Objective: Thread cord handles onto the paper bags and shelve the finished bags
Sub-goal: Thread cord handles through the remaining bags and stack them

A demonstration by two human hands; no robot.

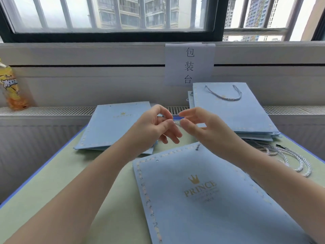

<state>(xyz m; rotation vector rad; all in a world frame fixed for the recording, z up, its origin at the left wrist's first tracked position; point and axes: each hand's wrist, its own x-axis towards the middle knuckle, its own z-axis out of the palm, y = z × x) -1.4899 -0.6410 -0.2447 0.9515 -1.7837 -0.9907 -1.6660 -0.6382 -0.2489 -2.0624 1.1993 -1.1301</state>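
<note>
Both hands raised above the near bag (202, 196), left hand (154, 127) and right hand (198, 125) each pinching the cord (197, 147) end between thumb and fingertips; grip clamped on cord both sides. Cord already through the bag's right hole, left hole bare. Cord soft, limp, light, likely prone to fraying: best pinched close to the tip. Bag thin, stiff card, easily creased; best held flat by an edge. Unthreaded bags (112, 127) far left, finished stack (233, 110) far right, spare cords (288, 159) beside. Pale green desk (58, 184), smooth; window and radiator behind; bottle (12, 85) on the ledge.
</note>
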